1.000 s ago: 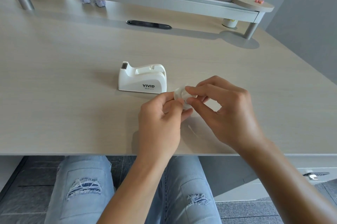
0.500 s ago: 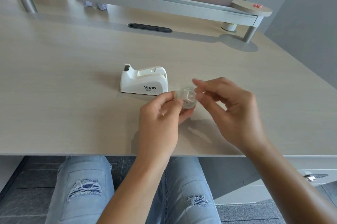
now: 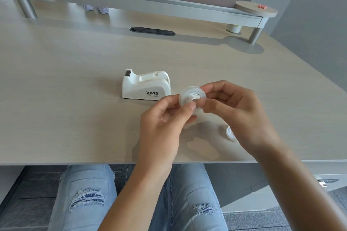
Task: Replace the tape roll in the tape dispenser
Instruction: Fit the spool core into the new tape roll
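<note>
A white tape dispenser (image 3: 146,86) marked VIVID stands on the desk with its roll bay empty and its cutter at the left end. Just right of it, above the desk, both hands hold a clear tape roll (image 3: 189,95) with a white hub. My left hand (image 3: 163,129) pinches the roll from below and the near side. My right hand (image 3: 238,112) grips the roll's right side with thumb and fingertips. A second white roll or core (image 3: 230,134) lies on the desk, half hidden under my right hand.
The light wooden desk (image 3: 75,99) has a dark cable slot (image 3: 152,31) at the back. A grey monitor shelf (image 3: 142,6) spans the rear, with a round end plate (image 3: 256,8) and a small white cup (image 3: 233,28) beneath it. My knees are below the front edge.
My right hand's fingers, briefly spread beside the roll, have closed back onto it. The roll has turned so its flat face and hub show. A second white roll has come into view under my right hand.
</note>
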Demonstrator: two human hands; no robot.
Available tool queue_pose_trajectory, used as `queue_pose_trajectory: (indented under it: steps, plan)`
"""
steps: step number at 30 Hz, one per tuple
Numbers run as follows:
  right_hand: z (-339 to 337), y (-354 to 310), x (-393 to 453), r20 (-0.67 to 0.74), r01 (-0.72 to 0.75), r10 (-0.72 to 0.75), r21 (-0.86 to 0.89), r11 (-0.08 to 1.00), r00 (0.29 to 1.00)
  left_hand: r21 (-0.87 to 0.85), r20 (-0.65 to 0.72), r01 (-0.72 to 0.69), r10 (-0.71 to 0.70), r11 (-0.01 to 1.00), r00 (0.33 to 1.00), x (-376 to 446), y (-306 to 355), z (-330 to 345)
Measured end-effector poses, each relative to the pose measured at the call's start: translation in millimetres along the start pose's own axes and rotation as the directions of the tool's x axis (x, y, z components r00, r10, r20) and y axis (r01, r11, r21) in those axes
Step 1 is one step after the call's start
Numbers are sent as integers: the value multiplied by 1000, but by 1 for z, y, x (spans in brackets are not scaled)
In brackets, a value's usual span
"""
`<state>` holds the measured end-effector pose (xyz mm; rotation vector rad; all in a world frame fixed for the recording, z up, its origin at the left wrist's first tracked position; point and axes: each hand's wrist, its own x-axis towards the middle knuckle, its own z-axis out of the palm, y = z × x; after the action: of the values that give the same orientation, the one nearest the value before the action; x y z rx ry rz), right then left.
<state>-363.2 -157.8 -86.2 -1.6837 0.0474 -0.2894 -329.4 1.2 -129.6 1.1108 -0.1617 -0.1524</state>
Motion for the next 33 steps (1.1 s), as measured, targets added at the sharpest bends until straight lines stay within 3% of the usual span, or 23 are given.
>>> queue_pose_trajectory:
  steps: [5, 24, 33]
  plan:
    - [1, -2, 0, 25, 13, -14, 36, 999, 1000, 20, -4, -11, 11, 1000, 1000, -1, 1, 0]
    - [6, 3, -6, -116, -31, 35, 39, 999, 993, 110, -49, -38, 44, 993, 998, 0, -2, 2]
    - [-3, -4, 0, 14, -118, 117, 134, 984, 993, -20, 37, 74, -73, 997, 997, 0, 10, 2]
